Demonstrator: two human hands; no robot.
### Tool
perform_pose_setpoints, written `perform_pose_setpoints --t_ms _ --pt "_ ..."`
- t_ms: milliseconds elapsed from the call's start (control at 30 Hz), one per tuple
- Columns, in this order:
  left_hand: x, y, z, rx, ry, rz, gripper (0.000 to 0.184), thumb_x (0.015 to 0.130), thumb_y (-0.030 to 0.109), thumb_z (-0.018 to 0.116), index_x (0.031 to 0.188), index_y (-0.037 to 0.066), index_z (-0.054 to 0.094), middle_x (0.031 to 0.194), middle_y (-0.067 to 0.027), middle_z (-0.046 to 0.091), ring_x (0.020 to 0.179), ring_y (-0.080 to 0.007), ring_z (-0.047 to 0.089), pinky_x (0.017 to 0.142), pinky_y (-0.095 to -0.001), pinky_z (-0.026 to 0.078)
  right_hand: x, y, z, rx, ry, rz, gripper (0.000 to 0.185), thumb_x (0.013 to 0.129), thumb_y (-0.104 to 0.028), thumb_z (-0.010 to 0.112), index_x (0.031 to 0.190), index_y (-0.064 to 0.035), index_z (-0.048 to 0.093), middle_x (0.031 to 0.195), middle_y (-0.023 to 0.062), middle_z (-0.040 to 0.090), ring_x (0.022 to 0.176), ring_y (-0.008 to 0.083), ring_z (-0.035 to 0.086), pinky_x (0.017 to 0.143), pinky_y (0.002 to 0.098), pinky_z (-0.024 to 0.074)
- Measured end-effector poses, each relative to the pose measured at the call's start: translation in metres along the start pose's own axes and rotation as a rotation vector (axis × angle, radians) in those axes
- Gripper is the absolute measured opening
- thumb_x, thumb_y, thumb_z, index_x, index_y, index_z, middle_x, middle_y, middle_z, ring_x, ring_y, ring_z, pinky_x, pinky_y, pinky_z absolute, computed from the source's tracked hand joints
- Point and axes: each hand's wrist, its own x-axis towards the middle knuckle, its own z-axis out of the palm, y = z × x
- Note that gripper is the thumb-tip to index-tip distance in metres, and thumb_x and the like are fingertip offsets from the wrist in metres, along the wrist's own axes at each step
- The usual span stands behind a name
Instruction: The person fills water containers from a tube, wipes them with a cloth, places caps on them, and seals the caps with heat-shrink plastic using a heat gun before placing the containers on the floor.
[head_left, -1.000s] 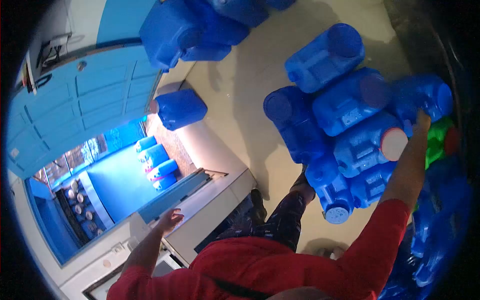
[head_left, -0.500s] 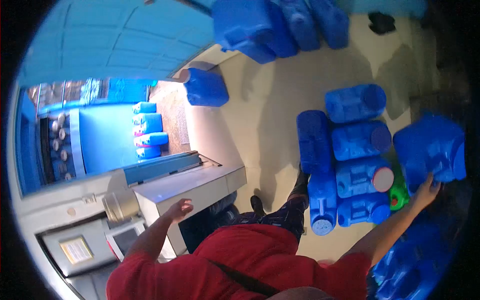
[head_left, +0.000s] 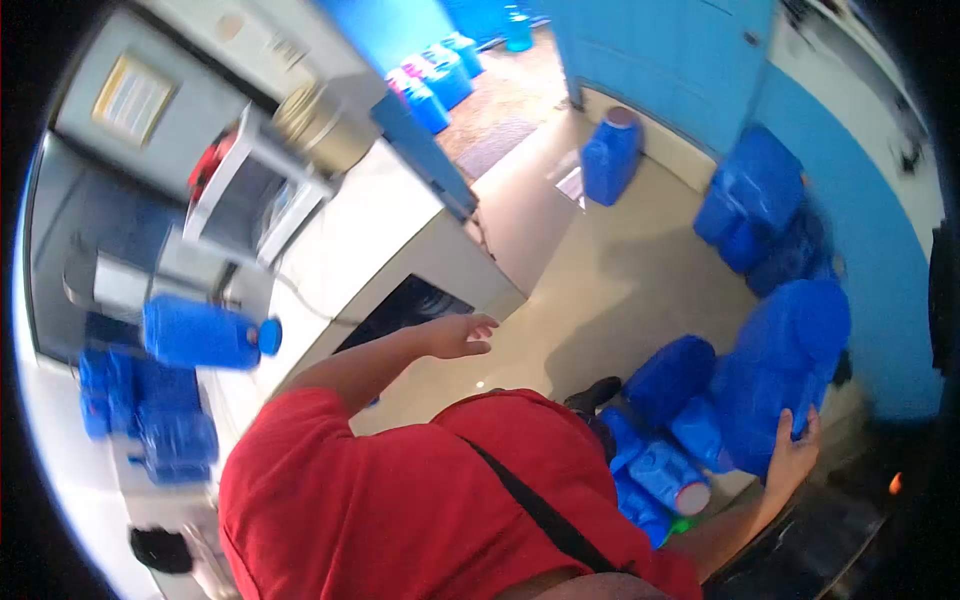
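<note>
My right hand (head_left: 793,452) has its fingers wrapped round part of a large blue plastic water jug (head_left: 765,385) on the right, seemingly its handle. The jug is tilted, and it hides part of the floor and the containers behind it. Below it, beside my leg, are several more blue jugs, one with a pale round cap (head_left: 692,497). A dark blue jug (head_left: 670,378) lies close to its left side. Over the floor in front of my body, my left hand (head_left: 465,336) holds nothing; its fingers are loosely bent and apart.
A white counter (head_left: 390,200) on the left bears a white-framed box (head_left: 255,190) and a beige pot (head_left: 322,128). One blue jug (head_left: 612,155) stands by the open doorway, and more blue containers (head_left: 750,200) line the blue wall. Another blue jug (head_left: 200,332) lies at the far left.
My view has turned to the left. The blue jug in my right hand has swung nearer the middle, in front of the other jugs. My left hand has come across in front of my body.
</note>
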Motion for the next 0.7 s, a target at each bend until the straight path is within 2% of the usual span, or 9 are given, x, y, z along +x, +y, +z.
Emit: perform_pose_setpoints --t_ms 33,233,267,300,367,467,633,667,700 --pt "-0.019 -0.005 0.002 -0.045 0.044 -0.013 0.053 0.097 0.029 0.065 0.139 0.001 0.048 0.129 -0.0188 0.062 0.117 -0.0284 0.062 0.099 -0.0408 0.050 -0.003 -0.025 0.005 0.165 -0.138 -0.068 0.055 0.092 -0.025 0.071 0.132 0.0092 0.055 0.123 0.0240 0.066 0.113 0.0291 0.063 0.099 0.0390 0.0463" --pt "-0.143 -0.032 0.015 -0.426 0.311 0.041 0.056 0.096 0.031 0.066 0.139 0.001 0.047 0.130 -0.0160 0.060 0.119 -0.0265 0.061 0.100 -0.0425 0.049 -0.013 -0.212 0.035 0.233 -0.544 -0.524 0.050 0.094 -0.023 0.069 0.130 0.0084 0.055 0.128 0.0194 0.061 0.118 0.0259 0.058 0.105 0.0393 0.0423" --pt "-0.163 -0.034 0.013 -0.455 0.391 0.061 0.053 0.096 0.027 0.067 0.138 0.001 0.049 0.128 -0.0146 0.061 0.120 -0.0253 0.060 0.100 -0.0420 0.049 -0.003 -0.232 0.056 0.195 -0.451 -0.672 0.048 0.094 -0.023 0.070 0.129 0.0060 0.057 0.124 0.0162 0.062 0.114 0.0240 0.059 0.102 0.0373 0.0446" --pt "-0.181 -0.038 0.010 -0.463 0.385 0.068 0.053 0.096 0.027 0.067 0.138 0.001 0.049 0.128 -0.0146 0.061 0.120 -0.0253 0.060 0.100 -0.0420 0.049 -0.019 -0.281 0.062 0.227 -0.536 -0.711 0.045 0.095 -0.027 0.068 0.127 0.0035 0.059 0.114 0.0115 0.064 0.103 0.0185 0.059 0.092 0.0322 0.0458" --pt "-0.215 -0.047 -0.002 -0.399 0.632 0.185 0.050 0.095 0.023 0.069 0.136 0.001 0.052 0.129 -0.0128 0.062 0.121 -0.0249 0.059 0.102 -0.0401 0.048 -0.041 -0.364 0.082 0.357 -0.675 -0.824 0.042 0.097 -0.035 0.065 0.121 -0.0007 0.063 0.097 0.0035 0.065 0.086 0.0105 0.057 0.077 0.0256 0.0460" --pt "-0.268 -0.041 -0.039 -0.330 0.864 0.249 0.045 0.093 0.019 0.071 0.132 0.002 0.057 0.128 -0.0118 0.063 0.117 -0.0226 0.060 0.102 -0.0372 0.047 -0.077 -0.470 0.123 0.453 -0.797 -0.897 0.048 0.092 -0.040 0.070 0.118 -0.0010 0.065 0.094 0.0049 0.067 0.086 0.0126 0.061 0.079 0.0270 0.0486" --pt "-0.345 -0.020 -0.133 0.191 1.440 0.403 0.038 0.086 0.011 0.076 0.121 0.003 0.065 0.119 -0.0116 0.069 0.112 -0.0226 0.064 0.099 -0.0357 0.048 -0.131 -0.588 0.161 0.344 -0.772 -1.339 0.039 0.098 -0.033 0.065 0.118 -0.0006 0.063 0.102 0.0048 0.066 0.093 0.0122 0.059 0.087 0.0263 0.0475" --pt "-0.356 -0.015 -0.154 0.187 1.517 0.435 0.037 0.088 0.014 0.076 0.122 0.003 0.065 0.118 -0.0107 0.069 0.112 -0.0219 0.064 0.099 -0.0349 0.048 -0.143 -0.607 0.152 0.174 -0.710 -1.534 0.036 0.090 -0.027 0.066 0.114 -0.0013 0.063 0.101 0.0099 0.068 0.097 0.0225 0.062 0.095 0.0392 0.0441" --pt "-0.371 -0.011 -0.175 0.209 1.484 0.341 0.040 0.097 0.023 0.065 0.129 -0.001 0.059 0.130 -0.0131 0.063 0.122 -0.0215 0.057 0.105 -0.0369 0.044 -0.156 -0.625 0.142 -0.004 -0.635 -1.721 0.035 0.081 -0.021 0.066 0.110 -0.0020 0.063 0.101 0.0151 0.070 0.100 0.0327 0.066 0.104 0.0522 0.0408"
